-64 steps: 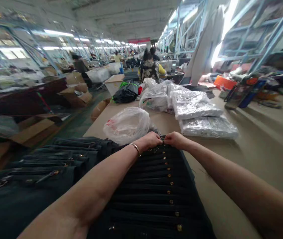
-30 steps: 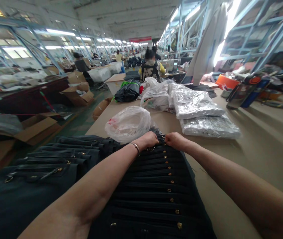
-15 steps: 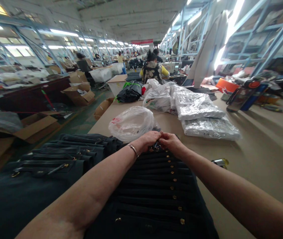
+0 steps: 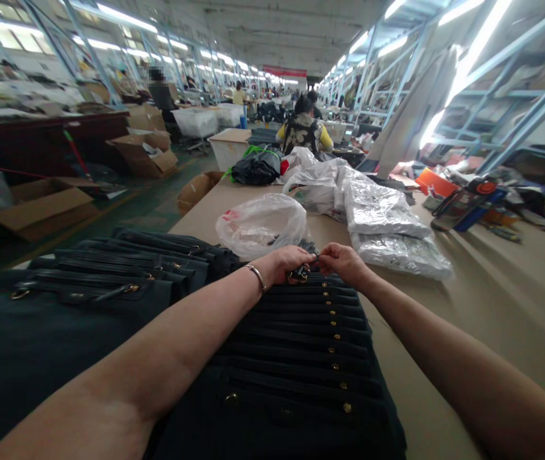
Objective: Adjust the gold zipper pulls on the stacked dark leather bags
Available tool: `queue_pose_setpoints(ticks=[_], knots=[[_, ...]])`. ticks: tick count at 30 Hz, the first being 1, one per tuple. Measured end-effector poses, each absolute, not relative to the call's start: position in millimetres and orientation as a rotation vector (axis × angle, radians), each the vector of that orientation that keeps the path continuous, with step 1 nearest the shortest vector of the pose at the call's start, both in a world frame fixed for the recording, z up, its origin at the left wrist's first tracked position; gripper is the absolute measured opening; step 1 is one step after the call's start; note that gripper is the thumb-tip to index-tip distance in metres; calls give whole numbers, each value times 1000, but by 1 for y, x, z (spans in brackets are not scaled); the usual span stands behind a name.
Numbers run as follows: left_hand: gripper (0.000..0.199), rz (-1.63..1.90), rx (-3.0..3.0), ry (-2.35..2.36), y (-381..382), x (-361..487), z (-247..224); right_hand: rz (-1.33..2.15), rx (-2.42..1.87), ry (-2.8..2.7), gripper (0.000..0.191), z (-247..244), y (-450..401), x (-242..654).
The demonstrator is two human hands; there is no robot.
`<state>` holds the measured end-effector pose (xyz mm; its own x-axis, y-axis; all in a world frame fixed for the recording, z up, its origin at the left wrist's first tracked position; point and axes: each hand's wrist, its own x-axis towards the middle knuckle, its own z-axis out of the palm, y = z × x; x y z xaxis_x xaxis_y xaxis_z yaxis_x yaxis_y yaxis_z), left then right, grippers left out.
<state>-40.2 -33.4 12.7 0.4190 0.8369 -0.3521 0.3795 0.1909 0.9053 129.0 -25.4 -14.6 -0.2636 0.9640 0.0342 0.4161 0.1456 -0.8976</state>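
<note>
Head view: beneath the hands lies a row of overlapping dark zipped pieces [image 4: 276,358], cut off at the bottom; another dark pile [image 4: 80,319] spreads left of the left forearm. Over the row's far end, the left hand [image 4: 291,263] curls around small dark pieces with metal fittings [image 4: 299,273], mostly hidden; the right hand [image 4: 342,263] pinches close beside it, on something too small to tell. Just beyond, a clear plastic bag [image 4: 248,220] has dark bits at its near side, whether inside I cannot tell. Past the right hand, glare blurs the plastic-wrapped packs [image 4: 391,246]. Far left, a carton [image 4: 133,153] holds something pale.
</note>
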Motion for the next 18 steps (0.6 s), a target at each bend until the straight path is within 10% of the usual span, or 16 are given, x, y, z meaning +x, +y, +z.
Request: queue_pose_setpoints(ticks=[18], knots=[[10,119,2055,1521,-12,-2,4,842,-1677,-2117,18,-38,-12,156]])
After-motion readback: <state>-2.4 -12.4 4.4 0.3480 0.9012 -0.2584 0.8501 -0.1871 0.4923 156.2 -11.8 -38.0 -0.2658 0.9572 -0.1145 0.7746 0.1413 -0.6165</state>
